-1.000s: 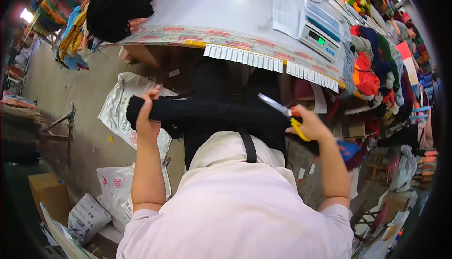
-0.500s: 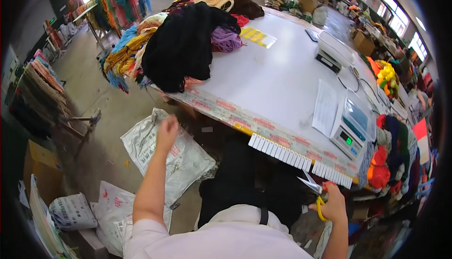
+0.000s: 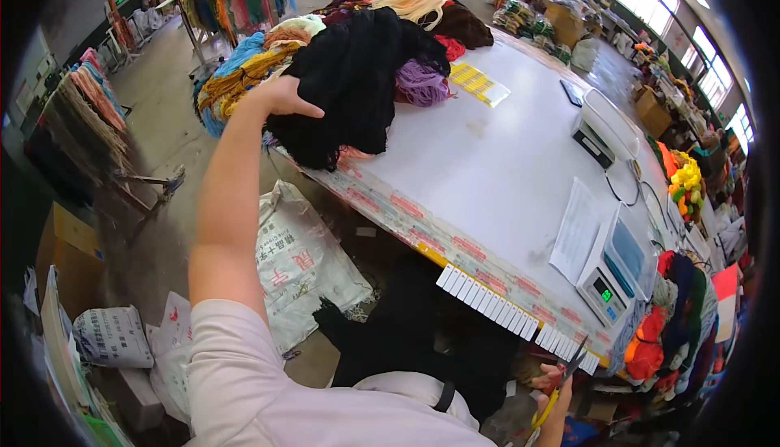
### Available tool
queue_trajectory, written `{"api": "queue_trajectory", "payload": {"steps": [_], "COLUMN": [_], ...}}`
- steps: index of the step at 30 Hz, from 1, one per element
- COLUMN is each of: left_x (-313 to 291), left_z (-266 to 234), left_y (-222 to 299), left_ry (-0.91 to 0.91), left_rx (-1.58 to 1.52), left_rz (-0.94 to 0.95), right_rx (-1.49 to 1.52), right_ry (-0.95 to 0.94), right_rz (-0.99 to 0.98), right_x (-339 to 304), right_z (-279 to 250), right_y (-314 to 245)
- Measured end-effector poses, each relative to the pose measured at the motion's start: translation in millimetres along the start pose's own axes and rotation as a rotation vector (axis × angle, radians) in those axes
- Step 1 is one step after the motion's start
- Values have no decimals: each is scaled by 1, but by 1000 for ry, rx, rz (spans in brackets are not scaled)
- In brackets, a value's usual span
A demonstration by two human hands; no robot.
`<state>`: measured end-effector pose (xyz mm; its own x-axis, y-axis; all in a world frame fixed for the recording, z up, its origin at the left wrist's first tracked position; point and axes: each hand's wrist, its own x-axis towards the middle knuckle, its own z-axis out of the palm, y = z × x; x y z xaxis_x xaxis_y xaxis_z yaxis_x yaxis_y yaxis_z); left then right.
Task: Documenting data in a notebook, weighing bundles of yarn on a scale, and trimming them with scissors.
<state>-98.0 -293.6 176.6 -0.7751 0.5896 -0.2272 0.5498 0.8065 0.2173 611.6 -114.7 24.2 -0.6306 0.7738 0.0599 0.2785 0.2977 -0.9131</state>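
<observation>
My left hand (image 3: 291, 98) reaches to the left edge of a heap of black yarn (image 3: 349, 82) on the table. Its thumb stands apart and the fingers lie against or just over the yarn; whether it touches cannot be told. Low on the right, my right hand (image 3: 551, 390) is closed around scissors (image 3: 546, 411) with yellow and red handles, the blades pointing up beside the table edge. Next to the black heap lie purple yarn (image 3: 422, 82), mustard yarn (image 3: 244, 82) and cream yarn (image 3: 413, 2).
The white table (image 3: 496, 163) has a row of white tags (image 3: 487, 301) along its near edge. A digital scale (image 3: 605, 293), a paper sheet (image 3: 575, 220) and a second white device (image 3: 609, 126) stand on its right. White sacks (image 3: 305, 264) lie on the floor at left, near a yarn rack (image 3: 85, 114).
My left hand has moved up and forward from above the floor sack to the black yarn. My right hand has lowered, and the scissors have turned to point upward. The view has shifted slightly.
</observation>
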Motion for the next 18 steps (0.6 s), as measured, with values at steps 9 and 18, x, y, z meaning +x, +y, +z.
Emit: {"api": "queue_trajectory", "payload": {"steps": [9, 18], "left_x": [-29, -165], "left_z": [-54, -116], "left_y": [1, -167], "left_ry": [218, 190], "left_rx": [-992, -1908], "left_rz": [271, 1203], "right_rx": [190, 496], "right_ry": [-66, -450], "right_rz": [-160, -360], "right_x": [42, 112], "right_z": [23, 95], "right_y": [-24, -105]}}
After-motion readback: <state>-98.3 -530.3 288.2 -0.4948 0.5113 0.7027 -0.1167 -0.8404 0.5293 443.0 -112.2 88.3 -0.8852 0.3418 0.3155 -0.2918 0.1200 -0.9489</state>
